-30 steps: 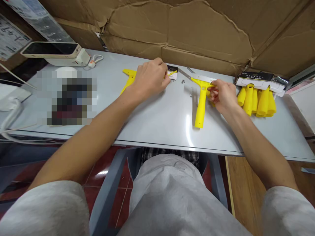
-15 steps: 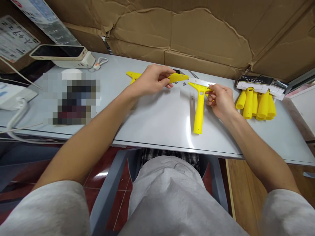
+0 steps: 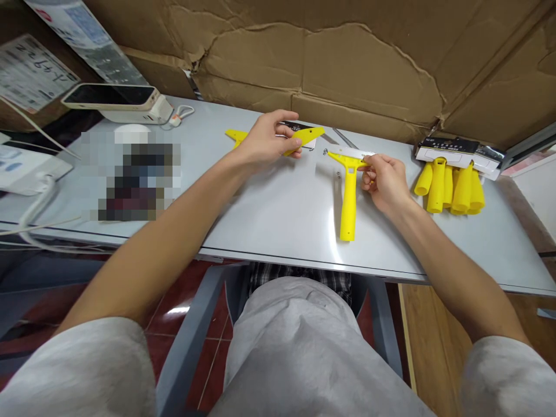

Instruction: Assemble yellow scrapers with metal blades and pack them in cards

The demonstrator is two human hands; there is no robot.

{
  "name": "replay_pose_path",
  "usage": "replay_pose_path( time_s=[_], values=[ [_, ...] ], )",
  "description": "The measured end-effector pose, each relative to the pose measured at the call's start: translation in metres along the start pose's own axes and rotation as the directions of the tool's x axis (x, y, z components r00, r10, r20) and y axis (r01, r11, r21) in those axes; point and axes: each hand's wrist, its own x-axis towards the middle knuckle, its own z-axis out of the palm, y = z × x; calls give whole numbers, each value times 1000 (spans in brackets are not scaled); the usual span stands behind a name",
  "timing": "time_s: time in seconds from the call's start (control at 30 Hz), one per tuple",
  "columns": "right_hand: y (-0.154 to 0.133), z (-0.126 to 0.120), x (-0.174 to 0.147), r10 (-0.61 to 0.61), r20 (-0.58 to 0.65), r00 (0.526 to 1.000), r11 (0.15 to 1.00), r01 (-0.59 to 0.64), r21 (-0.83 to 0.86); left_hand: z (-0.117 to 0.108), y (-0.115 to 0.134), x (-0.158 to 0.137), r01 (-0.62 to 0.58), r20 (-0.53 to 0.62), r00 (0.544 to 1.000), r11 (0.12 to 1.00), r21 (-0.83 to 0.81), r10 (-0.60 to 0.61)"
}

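Observation:
My left hand (image 3: 273, 139) is closed on a flat yellow plastic plate (image 3: 309, 136) with a small hole near its tip. In my right hand (image 3: 384, 178) is a yellow scraper handle (image 3: 348, 202), pinched at the right end of its wide head, with the grip pointing down toward me. A pale metal blade (image 3: 345, 150) lies along the top of that head. The plate is apart from the blade, to its left. Another yellow piece (image 3: 234, 136) shows on the table behind my left wrist. Small screws (image 3: 325, 152) lie between my hands.
Packaged yellow handles (image 3: 452, 185) lie at the right under a black-and-white card. A phone (image 3: 110, 95) rests on a white block at the left, near cables and a blurred patch. Cardboard (image 3: 369, 75) walls the back of the white table (image 3: 278, 226).
My left hand has drawn the yellow plate leftward, away from the blade, and tilted its tip up. The scraper handle in my right hand has shifted slightly left and down.

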Motion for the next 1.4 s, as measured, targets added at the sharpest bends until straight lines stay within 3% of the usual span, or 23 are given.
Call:
replay_pose_path(
  time_s=[0.2, 0.33, 0.53, 0.77, 1.13, 1.4],
  values=[
    [2, 1, -3, 0, 19, 1000, 1000, 1, -20, 18, 3, -2, 132, 79, 989, 982, -133, -123],
    [5, 2, -5, -19, 55, 998, 1000, 20, -24, 24, 8, -5, 107, 17, 994, 987, -123, -106],
    [6, 3, -7, -29, 63, 998, 999, 31, -31, 9, 3, 4, 29, -129, 991, 998, -56, -36],
    [6, 4, -9, -22, 76, 997, 999, 24, -23, 3, 12, 3, 61, -130, 987, 967, -247, -96],
    [9, 6, -8, -1, 92, 996, 1000, 2, -13, 28, 20, -12, 95, -20, 995, 986, -139, -99],
    [9, 6, -7, 12, 81, 997, 1000, -10, -24, 45, 19, -23, -18, -6, 1000, 1000, 15, 18]
  ],
)
